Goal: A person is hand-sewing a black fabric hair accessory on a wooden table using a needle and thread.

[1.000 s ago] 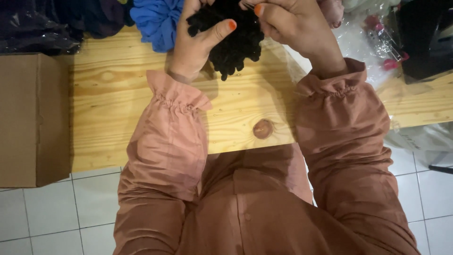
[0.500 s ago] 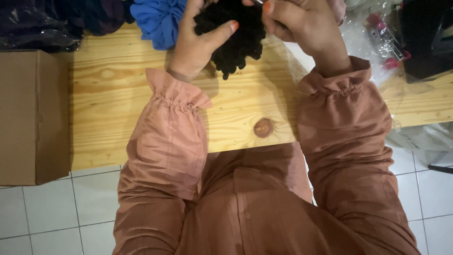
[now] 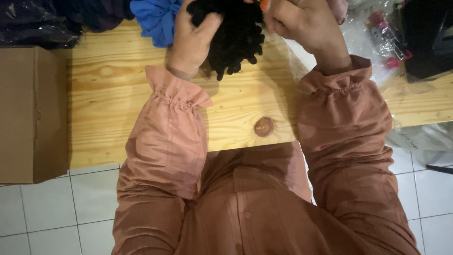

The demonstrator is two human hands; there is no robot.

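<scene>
Your left hand [image 3: 191, 40] is wrapped around the left side of the black scrunchie [image 3: 236, 38], thumb pressed into its ruffles, so the soft fabric stays bunched and steady. Your right hand [image 3: 302, 26] is curled at the scrunchie's upper right edge, fingers drawn together as if pinching the fabric — what sits between the fingertips is cut off by the top of the view. Gripped from both sides, the scrunchie hangs just over the far part of the counter [image 3: 118, 94], lower ruffles drooping free; whether they touch the wood I cannot tell.

The blue scrunchie [image 3: 153, 19] lies at the far edge, just left of your left hand, beside dark cloth [image 3: 61, 19] at the far left corner. A cardboard box [image 3: 30, 113] stands against the counter's left edge. Clear plastic bags [image 3: 373, 33] lie at the right — within easy reach.
</scene>
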